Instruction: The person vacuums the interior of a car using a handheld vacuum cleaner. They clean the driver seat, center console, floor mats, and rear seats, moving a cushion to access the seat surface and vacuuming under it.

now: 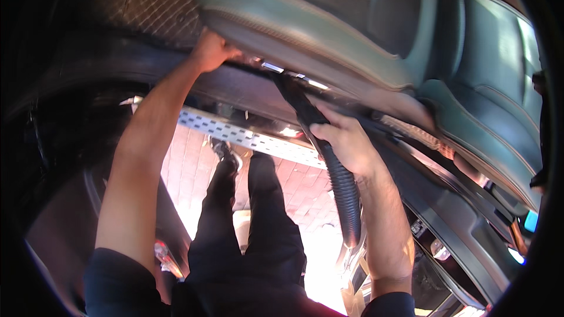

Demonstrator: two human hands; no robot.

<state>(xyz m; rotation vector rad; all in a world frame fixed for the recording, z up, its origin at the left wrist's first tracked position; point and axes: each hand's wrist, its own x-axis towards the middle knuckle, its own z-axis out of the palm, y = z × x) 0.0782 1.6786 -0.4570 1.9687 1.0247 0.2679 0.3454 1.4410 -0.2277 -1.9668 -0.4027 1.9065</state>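
A black vacuum hose (343, 198) with a ribbed body and a narrow dark nozzle (293, 97) runs up to the lower side of a leather car seat (282, 22). My right hand (346, 138) is closed around the hose's smooth upper part. The nozzle's tip goes into the gap between seat and door sill, where it is hidden. At the seat's front lower corner is my left hand (216, 52), with its fingers partly hidden under the seat edge; whether they grip anything does not show. Bright metal parts (272, 68) show in the gap between the two hands.
A perforated metal running board (229, 132) crosses below the door sill (246, 90). Quilted floor matting (154, 4) lies at the upper left. A second leather seat (489, 70) and the dark pillar trim (440, 189) are at the right. Red paving (295, 185) lies around my legs.
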